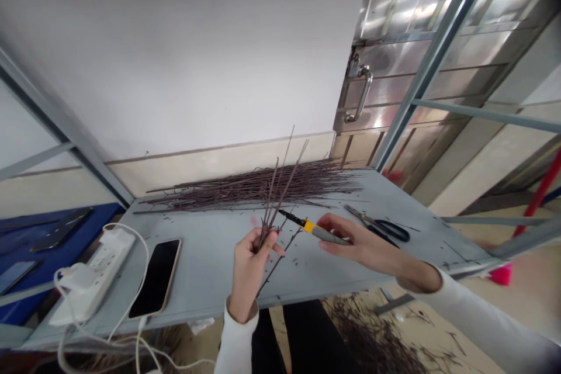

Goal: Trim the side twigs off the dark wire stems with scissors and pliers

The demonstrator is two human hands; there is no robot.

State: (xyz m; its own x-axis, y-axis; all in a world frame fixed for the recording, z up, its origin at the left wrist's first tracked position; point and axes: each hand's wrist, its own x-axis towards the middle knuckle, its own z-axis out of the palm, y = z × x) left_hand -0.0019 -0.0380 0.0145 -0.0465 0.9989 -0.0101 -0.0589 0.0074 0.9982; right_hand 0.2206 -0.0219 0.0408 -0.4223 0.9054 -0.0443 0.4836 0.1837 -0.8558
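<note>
My left hand (255, 251) is closed round a small bunch of thin dark twigs (272, 201), which stand up and lean slightly right. In my right hand (346, 238) is a pair of pliers (313, 228) with yellow and grey handles. Their dark tip points left and lies close to the twigs; whether it touches them I cannot tell. One loose twig (278, 263) slants below the pliers, beside my left fingers. Behind both hands a long pile of dark twigs (219, 190) lies across the back of the grey table (210, 263).
Scissors with black handles (385, 229) lie at the right. A phone (156, 277) and a white power strip (99, 277) with cables are at the left. Grey metal posts (433, 64) frame the table. More twigs (372, 333) are heaped on the floor.
</note>
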